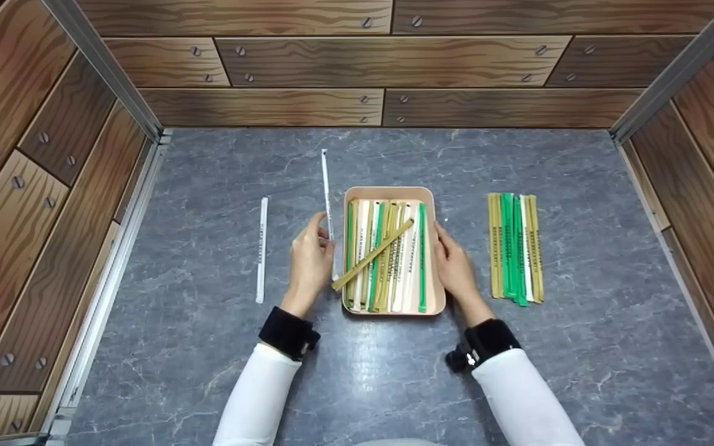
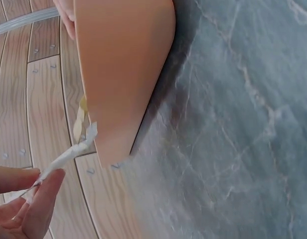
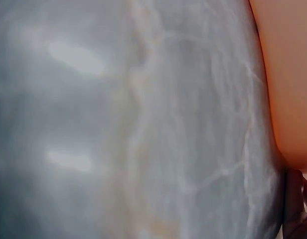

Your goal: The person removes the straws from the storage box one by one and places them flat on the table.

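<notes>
Both arms angled inward; left fingers pinch white packet.

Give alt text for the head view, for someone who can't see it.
A left hand pinches a white packet beside a tan tray of slim packets, right hand at its other side; another white packet lies left, several packets right.

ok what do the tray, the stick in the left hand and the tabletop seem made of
Tray: probably plastic, smooth and matte, in one even peach colour.
White stick in the left hand: wrapper of paper or thin film, seemingly, as it looks creased; contents hidden.
Tabletop: marble-look, slightly glossy, with pale veins and reflections; stone or printed laminate, I can't tell.
</notes>
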Available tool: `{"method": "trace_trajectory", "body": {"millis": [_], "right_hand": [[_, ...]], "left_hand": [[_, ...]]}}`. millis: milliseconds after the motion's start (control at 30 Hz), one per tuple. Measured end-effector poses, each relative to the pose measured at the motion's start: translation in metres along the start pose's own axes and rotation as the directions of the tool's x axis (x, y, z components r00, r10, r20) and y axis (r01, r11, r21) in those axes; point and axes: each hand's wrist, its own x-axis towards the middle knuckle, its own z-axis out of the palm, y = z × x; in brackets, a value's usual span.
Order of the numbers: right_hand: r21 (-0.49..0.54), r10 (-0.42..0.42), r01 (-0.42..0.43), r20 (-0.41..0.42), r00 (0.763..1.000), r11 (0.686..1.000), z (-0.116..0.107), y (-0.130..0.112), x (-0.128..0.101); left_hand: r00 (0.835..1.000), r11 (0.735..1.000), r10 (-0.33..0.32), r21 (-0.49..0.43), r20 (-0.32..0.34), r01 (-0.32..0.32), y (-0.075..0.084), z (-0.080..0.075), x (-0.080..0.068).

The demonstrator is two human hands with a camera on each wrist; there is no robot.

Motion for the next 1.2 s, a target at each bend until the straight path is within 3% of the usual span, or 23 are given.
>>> {"method": "trace_trajectory", "body": {"millis": [167,300,400,633,933,1200], "right_hand": [[-0.005,-0.006,0.006,-0.003,1.000,1.000,0.000,0.001,0.000],[-0.012,-0.009,0.009,-0.003,1.000,1.000,0.001,0.000,0.001],[-0.021,-0.008,0.008,0.001,1.000,1.000,0.002,-0.001,0.001],[-0.014,-0.005,0.005,0.006,1.000,1.000,0.002,0.000,0.001],[0.001,-0.001,0.001,0.009,1.000,1.000,0.004,0.003,-0.001],[0.000,0.005,-0.005,0.011,1.000,1.000,0.001,0.002,0.001]], "left_hand": [[0.998,0.998,-0.067,0.015,-0.001,0.067,-0.011,-0.014,0.005],[0.990,0.984,-0.140,0.112,-0.006,0.139,-0.026,-0.032,0.006],[0.979,0.961,-0.204,0.189,-0.011,0.203,-0.038,-0.046,0.006],[0.936,0.891,-0.353,0.308,0.009,0.333,-0.059,-0.066,0.004],[0.891,0.824,-0.451,0.407,0.047,0.395,-0.074,-0.067,-0.002],[0.895,0.815,-0.442,0.442,0.056,0.375,-0.078,-0.061,0.000]]}}
